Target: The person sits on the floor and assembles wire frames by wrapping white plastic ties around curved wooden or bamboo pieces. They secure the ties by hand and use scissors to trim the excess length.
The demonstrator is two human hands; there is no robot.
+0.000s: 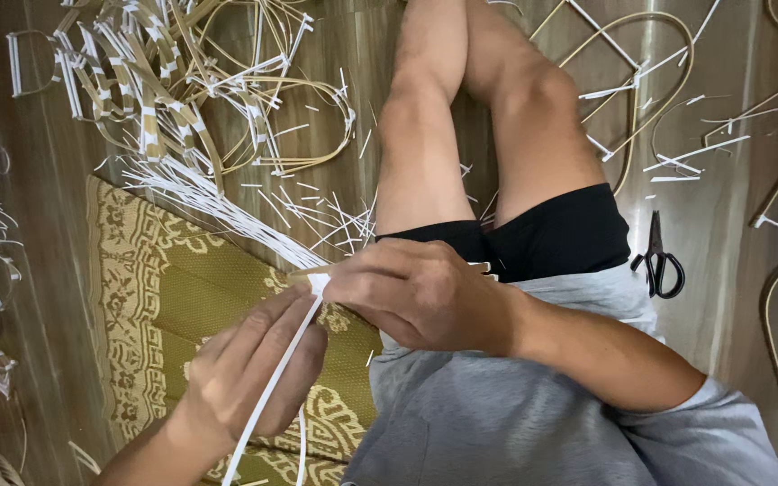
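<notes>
White flat strip (pixel 272 382), thin and plastic-looking, pinched in left hand (pixel 249 373), pulled taut up to a wrapped spot on tan cane piece (pixel 303 272). Right hand (pixel 416 292) closed around the cane just beside the wrap, steadying it over the lap. Bundle of loose white strips (pixel 218 202) fanned out alongside, within reach. Finished bent cane loops (pixel 137 81) heaped farther off (white bands at joints). Black scissors (pixel 657 261) flat on wood floor (pixel 722 297). Woven yellow-patterned mat (pixel 164 297) underneath.
</notes>
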